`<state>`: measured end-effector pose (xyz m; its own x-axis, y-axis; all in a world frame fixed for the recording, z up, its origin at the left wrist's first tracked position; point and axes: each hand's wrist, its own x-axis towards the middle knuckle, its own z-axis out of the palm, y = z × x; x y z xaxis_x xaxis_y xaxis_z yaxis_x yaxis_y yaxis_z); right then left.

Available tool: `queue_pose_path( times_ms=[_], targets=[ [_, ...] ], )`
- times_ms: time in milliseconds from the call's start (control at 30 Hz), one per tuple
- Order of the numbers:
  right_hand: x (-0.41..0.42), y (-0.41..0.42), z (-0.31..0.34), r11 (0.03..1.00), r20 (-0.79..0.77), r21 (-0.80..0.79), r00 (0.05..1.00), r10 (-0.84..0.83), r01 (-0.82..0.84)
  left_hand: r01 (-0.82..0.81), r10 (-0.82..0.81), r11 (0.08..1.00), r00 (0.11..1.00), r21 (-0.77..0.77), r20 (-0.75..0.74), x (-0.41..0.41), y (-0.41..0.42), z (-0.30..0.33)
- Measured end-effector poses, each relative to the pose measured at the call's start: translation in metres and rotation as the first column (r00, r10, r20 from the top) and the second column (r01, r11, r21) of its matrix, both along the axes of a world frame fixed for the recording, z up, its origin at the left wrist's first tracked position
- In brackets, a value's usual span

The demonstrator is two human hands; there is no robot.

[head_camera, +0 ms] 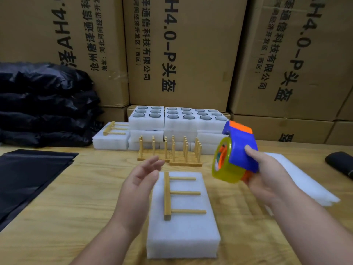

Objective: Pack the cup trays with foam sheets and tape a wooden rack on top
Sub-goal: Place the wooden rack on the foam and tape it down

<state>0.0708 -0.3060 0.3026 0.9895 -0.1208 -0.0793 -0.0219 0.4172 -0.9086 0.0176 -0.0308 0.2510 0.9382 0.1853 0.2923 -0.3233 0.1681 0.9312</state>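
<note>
Head view, single frame. Landmark: the foam pack [183, 215], lying flat on the table [76, 197] at centre, near edge.

A rack [168, 196] lies on its side on top of the pack, spine toward the pack's left edge, three pegs pointing right. I see no tape on it, though the foam is bright and clear tape would be hard to make out.

Left hand [140, 180] hovers just left of the pack, fingers straight and loosely spread, holding nothing. It is motion-blurred, so I cannot tell whether it touches the foam.

Right hand [267, 175] is above and right of the pack, wrapped round a blue and orange dispenser [238, 152] with a yellow-green roll facing left. The thumb lies on the blue body; the other fingers are hidden behind it. I cannot see the tape end.

Right of the pack, foam sheets [305, 180] lie partly behind the right forearm. Behind the pack stand upright racks [172, 152], and behind those, stacked trays [177, 119] with cups in the top layer; lower layers are partly blocked. One finished pack [111, 138] sits at the stack's left.

Far left of the pack: black bags [34, 169] flat on the table, cut off by the frame. Boxes [183, 50] fill the background.
</note>
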Motion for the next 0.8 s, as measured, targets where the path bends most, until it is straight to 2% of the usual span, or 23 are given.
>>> queue_pose_path(
  times_ms=[67,167,233,367,500,600,800],
  targets=[
    [-0.017,0.012,0.009,0.939,0.098,0.31,0.988,0.123,-0.148,0.073,-0.084,0.988,0.993,0.133,0.082,-0.007,-0.016,0.02],
    [-0.038,0.031,0.008,0.827,0.16,0.494,0.963,0.216,-0.268,0.254,-0.267,0.934,0.964,0.251,0.018,-0.012,-0.04,0.036],
    [-0.049,0.044,0.004,0.795,0.198,0.52,0.949,0.245,-0.313,0.321,-0.323,0.915,0.946,0.243,-0.035,-0.012,-0.05,0.037],
    [-0.064,0.056,-0.004,0.761,0.242,0.54,0.933,0.268,-0.359,0.261,-0.248,0.948,0.965,0.183,-0.09,-0.01,-0.054,0.033],
    [-0.07,0.057,-0.008,0.731,0.253,0.567,0.925,0.285,-0.38,0.263,-0.245,0.952,0.961,0.156,-0.125,-0.015,-0.055,0.023],
    [-0.072,0.056,-0.008,0.748,0.238,0.551,0.929,0.283,-0.369,0.267,-0.251,0.956,0.959,0.121,-0.13,-0.019,-0.059,0.014],
    [-0.072,0.057,-0.01,0.825,0.202,0.466,0.947,0.251,-0.319,0.32,-0.297,0.922,0.946,0.22,-0.131,-0.019,-0.062,0.001]
  ],
)
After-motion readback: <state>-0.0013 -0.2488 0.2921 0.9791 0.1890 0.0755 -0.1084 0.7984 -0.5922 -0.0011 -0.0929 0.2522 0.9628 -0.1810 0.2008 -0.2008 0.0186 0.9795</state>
